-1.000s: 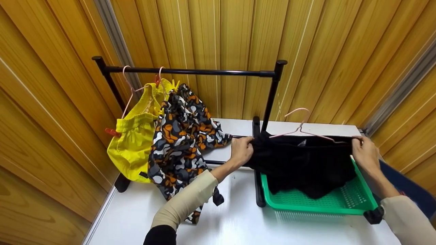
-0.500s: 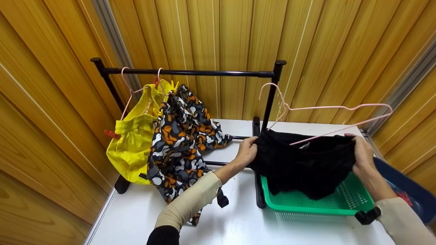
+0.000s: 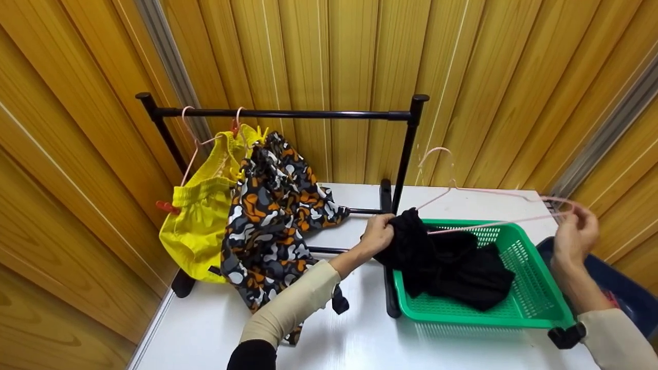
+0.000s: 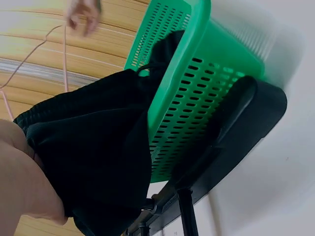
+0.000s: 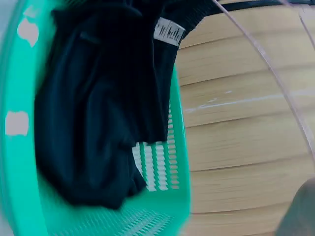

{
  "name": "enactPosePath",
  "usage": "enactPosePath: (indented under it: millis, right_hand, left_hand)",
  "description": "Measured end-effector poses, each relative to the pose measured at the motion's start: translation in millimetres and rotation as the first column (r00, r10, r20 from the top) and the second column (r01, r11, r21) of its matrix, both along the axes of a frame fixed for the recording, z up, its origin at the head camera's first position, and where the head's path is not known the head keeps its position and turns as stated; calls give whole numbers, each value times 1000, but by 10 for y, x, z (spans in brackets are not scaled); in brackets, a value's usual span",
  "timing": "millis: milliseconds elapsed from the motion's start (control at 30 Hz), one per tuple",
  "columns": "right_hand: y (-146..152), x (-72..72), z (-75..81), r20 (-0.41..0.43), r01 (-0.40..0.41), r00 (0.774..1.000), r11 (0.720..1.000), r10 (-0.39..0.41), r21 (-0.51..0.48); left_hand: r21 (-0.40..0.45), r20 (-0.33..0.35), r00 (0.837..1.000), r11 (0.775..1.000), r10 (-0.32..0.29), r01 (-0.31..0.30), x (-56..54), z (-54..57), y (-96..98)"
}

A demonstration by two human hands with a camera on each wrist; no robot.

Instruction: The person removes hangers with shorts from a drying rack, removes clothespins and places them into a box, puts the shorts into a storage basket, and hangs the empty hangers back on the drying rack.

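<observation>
My left hand (image 3: 378, 235) grips the waistband of black shorts (image 3: 462, 272) at its left end. Their right side has dropped into a green basket (image 3: 478, 323), and a white label (image 5: 169, 32) shows inside the waistband. A pink hanger (image 3: 491, 190) has its left end inside the waistband beside my left hand. Its right end sticks out over the basket, and my right hand (image 3: 576, 241) pinches that end between thumb and fingers. In the left wrist view, the right hand is blurred beside the hanger's corner.
A black rack (image 3: 329, 114) stands behind on the white table (image 3: 360, 334). Yellow shorts (image 3: 200, 221) and camouflage-patterned pants (image 3: 272, 216) hang from it on pink hangers, with red and yellow clips. A dark blue basin (image 3: 629, 293) sits at the right, behind the right forearm.
The hanger's right end came out of the waistband, swung up, then lowered. My right hand let go of the shorts and moved to that end. The shorts' right side sank into the basket.
</observation>
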State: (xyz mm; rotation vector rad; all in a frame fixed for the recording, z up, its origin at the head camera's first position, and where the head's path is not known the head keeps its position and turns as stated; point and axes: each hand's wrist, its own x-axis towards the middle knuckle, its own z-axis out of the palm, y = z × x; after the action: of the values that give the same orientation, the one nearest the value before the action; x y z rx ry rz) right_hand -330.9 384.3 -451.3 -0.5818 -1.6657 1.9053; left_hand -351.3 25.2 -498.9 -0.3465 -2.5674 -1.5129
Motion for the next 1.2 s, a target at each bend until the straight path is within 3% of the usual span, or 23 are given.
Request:
enactPosePath:
  millis: [33, 67, 133, 300, 367, 400, 467, 533, 600, 633, 733, 800, 867, 1000, 1100, 1200]
  right_hand:
    - [-54, 6, 15, -46, 44, 998, 988, -38, 147]
    - [-102, 10, 28, -101, 82, 993, 957, -56, 279]
    - [-196, 18, 48, -219, 163, 974, 862, -62, 481]
    - [-351, 44, 80, -484, 334, 875, 703, 17, 628]
    - [-397, 45, 70, -514, 354, 853, 621, 93, 700]
    - [-418, 45, 58, -501, 336, 852, 578, 150, 744]
    - [-466, 51, 26, -433, 259, 854, 487, 288, 834]
    - [-514, 61, -19, -333, 147, 846, 418, 416, 897]
    - [-549, 78, -63, -272, 64, 833, 404, 481, 913]
    - [-559, 85, -81, -265, 45, 829, 414, 492, 909]
    - [-522, 84, -106, -303, 51, 839, 489, 453, 871]
    - [-455, 72, -94, -337, 93, 857, 527, 389, 845]
    - [-379, 62, -79, -354, 131, 878, 549, 323, 826]
    - [-275, 96, -60, -324, 146, 916, 556, 237, 818]
    - [-252, 136, -31, -298, 131, 929, 561, 218, 817]
    - [-237, 154, 28, -300, 135, 930, 566, 211, 813]
  left_hand:
    - [1, 1, 1000, 1000, -2, 2, -9, -5, 8]
    - [4, 11, 1000, 1000, -3, 3, -14, -5, 15]
    - [32, 35, 999, 999, -5, 4, -20, -5, 24]
    - [90, 73, 996, 995, -42, 35, -10, -1, 23]
    - [80, 59, 995, 993, -86, 81, 2, 5, 22]
    - [67, 50, 992, 992, -112, 109, 13, 12, 24]
    - [28, 24, 986, 986, -168, 167, 29, 27, 31]
    - [-29, 8, 976, 976, -216, 216, 43, 41, 42]
    - [-93, -7, 964, 960, -266, 264, 49, 48, 52]
    - [-137, -25, 958, 950, -286, 281, 46, 47, 55]
    - [-262, -107, 942, 923, -318, 282, 27, 32, 48]
    - [-350, -189, 937, 912, -292, 214, 8, 14, 26]
    - [-407, -248, 942, 907, -227, 111, -4, -2, -6]
    - [-480, -290, 954, 873, -71, -81, -20, -14, -52]
    - [-518, -302, 953, 842, -13, -153, -34, 7, -49]
    - [-540, -321, 947, 822, 0, -183, -46, 33, -35]
